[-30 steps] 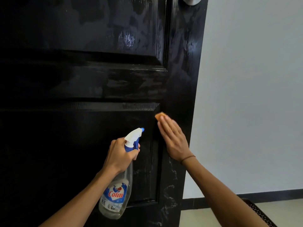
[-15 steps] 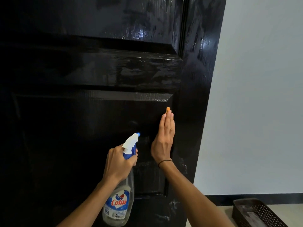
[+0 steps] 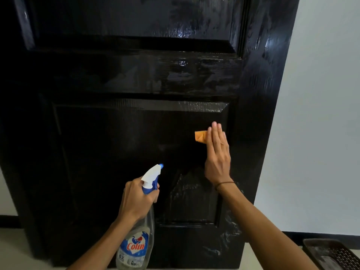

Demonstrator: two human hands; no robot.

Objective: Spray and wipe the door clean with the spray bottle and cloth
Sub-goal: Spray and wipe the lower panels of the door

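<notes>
1. Door (image 3: 136, 75), seen from the head camera: it is black and shiny, and it fills most of the picture. It has sunk panels, one up high and one down low.
2. Wet shiny streaks show on the upper part of the door. Whitish smears show near its bottom right corner.
3. The right hand (image 3: 217, 156) is flat and wide open, with the fingers close together and pointing up. It presses an orange cloth (image 3: 200, 136) against the lower panel, near that panel's top right corner. Only the left end of the cloth sticks out from under the fingers.
4. A thin dark band (image 3: 224, 184) goes around the right wrist.
5. The left hand (image 3: 136, 199) is closed around the neck of a spray bottle (image 3: 136, 246). The bottle is clear, with a blue label that says "Colin". Its white and blue nozzle (image 3: 153, 174) points up and to the right, at the door. The bottle is in front of the lower panel, not touching it.
6. A pale wall (image 3: 321, 114) is to the right of the door.
7. A dark basket (image 3: 331, 254) with holes sits on the floor in the bottom right corner.
</notes>
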